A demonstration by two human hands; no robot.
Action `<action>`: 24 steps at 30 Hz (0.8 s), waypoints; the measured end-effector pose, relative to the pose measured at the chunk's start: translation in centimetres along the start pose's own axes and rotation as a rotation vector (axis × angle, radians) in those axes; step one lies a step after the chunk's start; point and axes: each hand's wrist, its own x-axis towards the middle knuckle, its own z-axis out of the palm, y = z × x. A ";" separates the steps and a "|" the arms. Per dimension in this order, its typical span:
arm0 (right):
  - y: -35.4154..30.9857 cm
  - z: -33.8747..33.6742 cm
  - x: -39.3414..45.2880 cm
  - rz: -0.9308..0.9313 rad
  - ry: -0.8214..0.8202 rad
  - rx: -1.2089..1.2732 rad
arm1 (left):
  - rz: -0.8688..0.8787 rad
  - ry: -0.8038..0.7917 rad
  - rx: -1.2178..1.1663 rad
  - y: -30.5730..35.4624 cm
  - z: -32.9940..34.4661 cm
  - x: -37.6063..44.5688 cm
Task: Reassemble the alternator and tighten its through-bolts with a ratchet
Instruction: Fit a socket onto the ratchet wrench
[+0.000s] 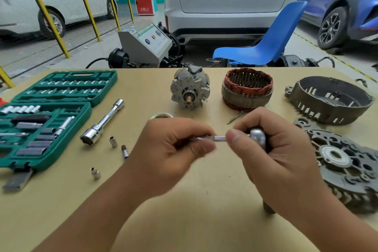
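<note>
Alternator lying in parts beyond both hands: rotor (190,88), stator (247,90). Right hand (282,155) gripping ratchet (258,136), left hand (173,147) pinching socket (219,138) onto it; blurry. Socket possibly seating crooked, dropping onto table (194,210).

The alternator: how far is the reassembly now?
Nothing is joined yet: rotor, stator and both housing halves lie apart on the table. In hand: the left hand and right hand fit a socket onto the ratchet. All assembly and bolt tightening remain.
</note>
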 end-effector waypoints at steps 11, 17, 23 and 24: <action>0.4 0.6 -0.3 0.034 0.122 0.093 | -0.378 0.138 -0.918 1.4 3.0 0.3; 0.3 0.9 -0.4 -0.036 0.112 0.025 | -0.397 0.214 -1.080 1.7 3.2 0.3; 0.5 0.5 -0.4 0.002 0.089 0.117 | -0.298 0.157 -0.957 1.8 2.4 -0.1; 0.5 0.4 -0.4 0.003 0.073 0.130 | -0.287 0.154 -0.935 1.8 2.3 -0.1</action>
